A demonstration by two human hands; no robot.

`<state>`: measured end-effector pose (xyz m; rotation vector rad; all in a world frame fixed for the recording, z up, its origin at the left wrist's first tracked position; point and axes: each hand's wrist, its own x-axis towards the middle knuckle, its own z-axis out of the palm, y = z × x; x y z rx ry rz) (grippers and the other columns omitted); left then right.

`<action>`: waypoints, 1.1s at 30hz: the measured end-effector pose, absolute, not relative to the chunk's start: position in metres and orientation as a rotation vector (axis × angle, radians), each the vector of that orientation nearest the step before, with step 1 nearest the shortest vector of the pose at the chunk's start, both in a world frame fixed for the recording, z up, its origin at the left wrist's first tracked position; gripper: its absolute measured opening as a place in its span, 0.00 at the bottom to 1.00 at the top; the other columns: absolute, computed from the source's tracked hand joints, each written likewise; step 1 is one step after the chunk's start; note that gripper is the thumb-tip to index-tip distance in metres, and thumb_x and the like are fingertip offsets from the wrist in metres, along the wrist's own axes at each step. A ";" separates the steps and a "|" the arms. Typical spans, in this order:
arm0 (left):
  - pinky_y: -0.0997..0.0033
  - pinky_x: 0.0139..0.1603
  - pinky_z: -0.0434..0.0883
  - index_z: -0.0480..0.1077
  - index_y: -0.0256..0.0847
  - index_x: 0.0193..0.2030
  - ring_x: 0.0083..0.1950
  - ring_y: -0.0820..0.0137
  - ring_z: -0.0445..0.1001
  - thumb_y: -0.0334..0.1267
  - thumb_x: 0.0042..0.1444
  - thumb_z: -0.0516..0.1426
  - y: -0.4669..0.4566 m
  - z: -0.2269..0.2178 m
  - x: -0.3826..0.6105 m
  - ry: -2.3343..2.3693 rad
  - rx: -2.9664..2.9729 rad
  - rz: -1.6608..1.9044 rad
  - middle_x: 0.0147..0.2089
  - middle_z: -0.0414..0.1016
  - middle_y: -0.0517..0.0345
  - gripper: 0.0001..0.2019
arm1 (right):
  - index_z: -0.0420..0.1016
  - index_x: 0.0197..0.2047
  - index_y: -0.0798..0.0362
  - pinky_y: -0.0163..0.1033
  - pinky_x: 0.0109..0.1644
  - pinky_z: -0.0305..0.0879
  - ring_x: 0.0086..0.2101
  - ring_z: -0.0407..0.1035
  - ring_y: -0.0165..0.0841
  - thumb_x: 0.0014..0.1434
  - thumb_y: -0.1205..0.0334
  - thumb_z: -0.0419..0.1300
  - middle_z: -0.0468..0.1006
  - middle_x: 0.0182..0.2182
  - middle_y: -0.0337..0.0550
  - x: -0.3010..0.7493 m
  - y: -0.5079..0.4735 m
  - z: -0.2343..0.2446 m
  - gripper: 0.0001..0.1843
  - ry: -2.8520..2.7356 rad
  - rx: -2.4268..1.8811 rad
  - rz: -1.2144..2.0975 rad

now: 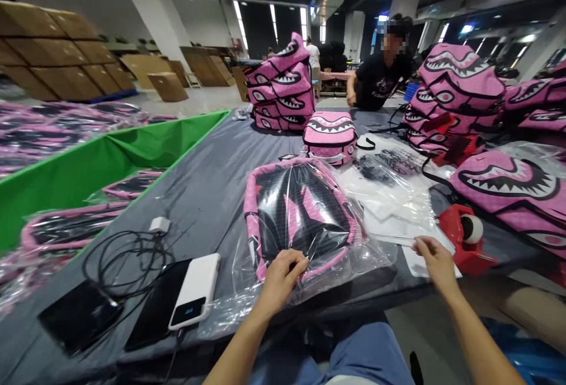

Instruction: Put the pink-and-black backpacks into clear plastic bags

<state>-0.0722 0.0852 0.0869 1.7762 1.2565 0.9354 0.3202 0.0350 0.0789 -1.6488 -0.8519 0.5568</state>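
Observation:
A pink and black backpack lies in front of me inside a clear plastic bag. My left hand is closed at its near edge, fingers curled and pinching the film. To the right, my right hand has bent fingers close together at the near edge of a pile of white printed plastic bags. What lies between those fingertips is too small to make out. A red tape dispenser stands just beyond the right hand. Behind the bagged backpack sits a smaller pink shark-mouth bag.
Stacked pink backpacks stand at the table's far end, with more on the right. A white power bank, phone and black cable lie left. A green-sided bin borders the table. A co-worker leans opposite.

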 end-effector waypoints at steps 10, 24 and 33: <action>0.53 0.55 0.72 0.76 0.46 0.24 0.51 0.49 0.76 0.74 0.47 0.56 0.093 0.065 -0.086 1.270 1.739 0.867 0.41 0.82 0.48 0.30 | 0.76 0.23 0.53 0.39 0.30 0.63 0.27 0.68 0.35 0.42 0.43 0.68 0.78 0.24 0.47 0.459 -0.015 0.111 0.20 -0.540 -1.954 0.084; 0.51 0.58 0.72 0.76 0.46 0.23 0.53 0.47 0.76 0.79 0.41 0.56 0.093 0.063 -0.086 1.325 1.725 0.872 0.42 0.82 0.48 0.34 | 0.79 0.19 0.55 0.38 0.26 0.54 0.25 0.68 0.37 0.32 0.46 0.71 0.78 0.20 0.49 0.478 -0.014 0.097 0.19 -0.531 -1.973 0.186; 0.51 0.59 0.72 0.75 0.46 0.21 0.55 0.47 0.75 0.82 0.39 0.52 0.093 0.072 -0.083 1.343 1.750 0.819 0.42 0.82 0.48 0.38 | 0.76 0.19 0.53 0.39 0.28 0.57 0.25 0.68 0.39 0.35 0.45 0.68 0.77 0.19 0.47 0.463 -0.011 0.091 0.18 -0.504 -1.905 0.149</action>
